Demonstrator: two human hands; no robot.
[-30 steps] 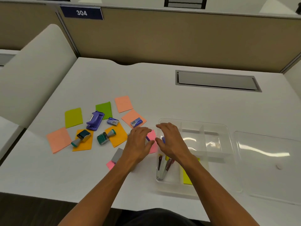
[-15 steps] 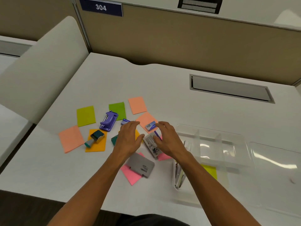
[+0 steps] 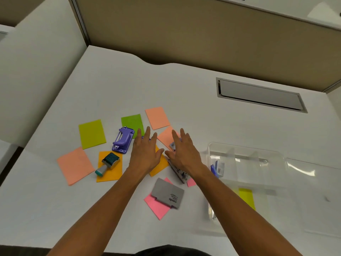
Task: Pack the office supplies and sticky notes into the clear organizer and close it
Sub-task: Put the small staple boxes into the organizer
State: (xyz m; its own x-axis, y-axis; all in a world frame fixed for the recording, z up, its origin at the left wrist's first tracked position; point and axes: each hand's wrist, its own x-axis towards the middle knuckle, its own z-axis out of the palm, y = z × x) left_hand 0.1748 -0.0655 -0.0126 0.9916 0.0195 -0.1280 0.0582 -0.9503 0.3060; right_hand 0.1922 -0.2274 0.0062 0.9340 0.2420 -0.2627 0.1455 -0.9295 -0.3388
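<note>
Both hands point(image 3: 164, 154) seemingly flat over sticky notes point(image 3: 167, 138)

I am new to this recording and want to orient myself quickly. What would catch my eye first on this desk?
First, the two bare hands, left hand and right hand, spread with straight fingers over the middle of the white desk. Around them lie bright paper sticky notes, with a purple plastic hole punch just left of the left hand. To the right stands the clear plastic organizer, still open.
</note>
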